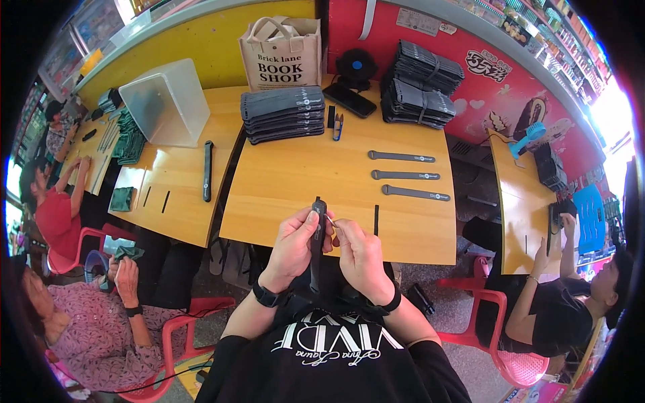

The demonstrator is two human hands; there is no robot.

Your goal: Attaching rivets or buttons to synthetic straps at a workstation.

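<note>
My left hand (294, 243) is closed round a dark grey strap (317, 252), held over the table's front edge. The strap's rounded end points up and away, and its tail hangs toward my lap. Beside it my right hand (359, 250) is closed, thumb and forefinger pinched at the strap's right edge. A thin, pale sliver shows at those fingertips, too small to name. Three similar straps, the nearest one (415, 193) included, lie side by side on the right of the table. A narrow black strip (376, 220) lies just beyond my right hand.
Neat stacked straps (282, 115) stand at the back of the table (302, 168), with blue-handled thread snips (338, 127), a phone (349, 100), a black fan (356, 66) and a tote bag (281, 57) near them. Tied strap bundles (420, 104) fill the back right corner. People sit at both sides.
</note>
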